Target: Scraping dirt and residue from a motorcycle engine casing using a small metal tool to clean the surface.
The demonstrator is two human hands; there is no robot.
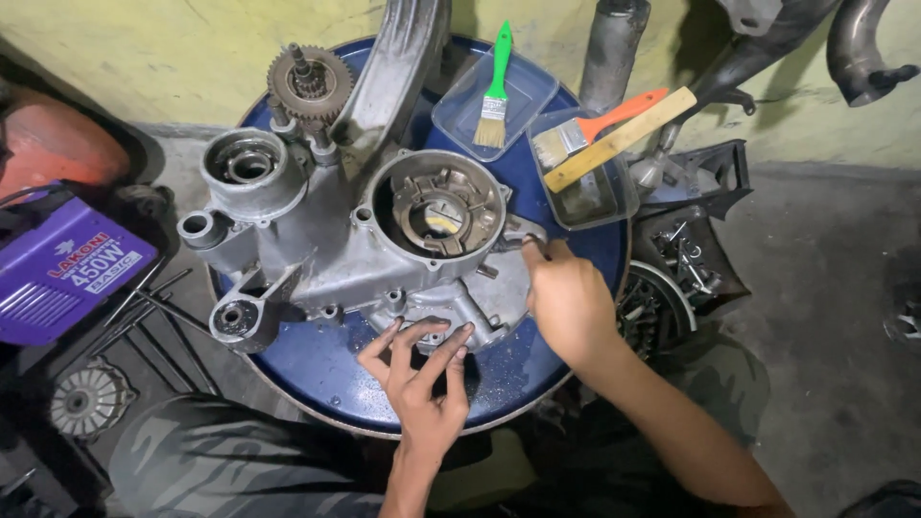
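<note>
Left hand [422, 379] rests spread on the engine casing [384, 249]; right hand [566, 297] has its grip pinched at the casing's edge.

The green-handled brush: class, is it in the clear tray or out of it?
In. The green brush lies inside the clear tray, bristles down, handle poking over its far rim.

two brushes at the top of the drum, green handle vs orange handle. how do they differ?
The green-handled brush is narrower and lies alone in the left clear tray, handle pointing up, away from the person. The orange-handled brush is wider, lies slanted in the right clear tray with its handle up to the right, and has a wooden stick lying beside it. Both are flat paintbrushes with pale bristles, and neither hand touches them.
</note>
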